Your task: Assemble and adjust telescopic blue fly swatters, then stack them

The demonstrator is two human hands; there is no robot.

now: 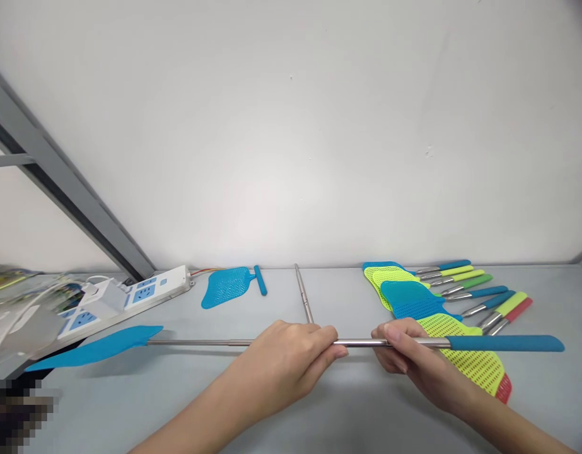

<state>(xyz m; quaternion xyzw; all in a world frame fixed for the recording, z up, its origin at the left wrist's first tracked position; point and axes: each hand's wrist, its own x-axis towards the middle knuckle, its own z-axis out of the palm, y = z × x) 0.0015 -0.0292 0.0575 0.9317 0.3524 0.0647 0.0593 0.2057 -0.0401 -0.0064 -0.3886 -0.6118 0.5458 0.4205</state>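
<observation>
The extended blue fly swatter point(359, 343) is held crosswise above the grey table point(347, 416) — its shaft point(196, 342) grasped by the left hand point(295, 356) and, nearer the blue handle point(506, 343), by the right hand point(413, 357) — while any print on the blue-panelled power strip point(170, 284) at left is too small to be read.

Slants bare left forearm point(205, 407) up and rightward from the lower edge, bare right forearm point(499, 413) up and leftward from the lower right. Turns back of left hand point(291, 359) upward, closed in a grip, index finger and thumb pointing right. Lays right thumb point(395, 333) uppermost, with right hand point(407, 347) curled closed beneath. Holds 2 hands level, slightly apart.
</observation>
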